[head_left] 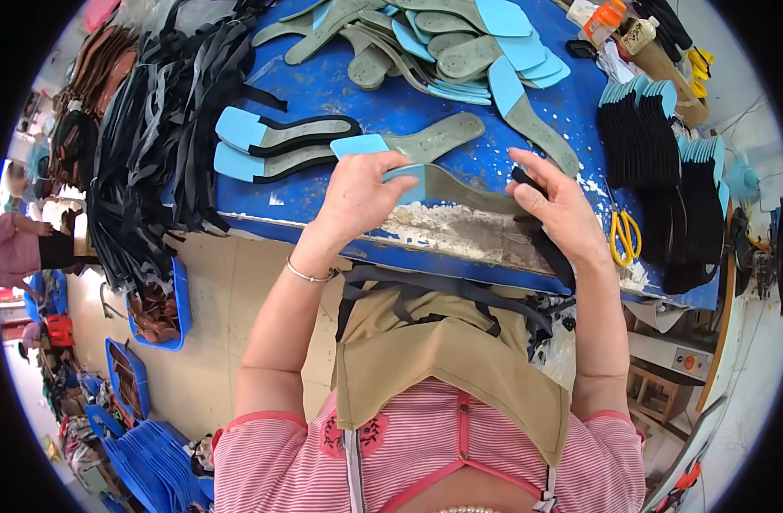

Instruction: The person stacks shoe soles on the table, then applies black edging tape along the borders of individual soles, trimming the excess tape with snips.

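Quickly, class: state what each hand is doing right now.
Left hand: closed on the insole, at its blue heel end.
Right hand: closed on the black strap, at the insole's other end.

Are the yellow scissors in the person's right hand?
No. The scissors lie on the blue table beside the right hand, which grips a black strap.

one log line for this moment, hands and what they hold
left hand: grips insole | right hand: pinches black strap | blue table

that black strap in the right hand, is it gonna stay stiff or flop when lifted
Probably floppy: the black strap bends over the table edge below the right hand. Likely light too, since it looks thin and the fingers pinch it loosely.
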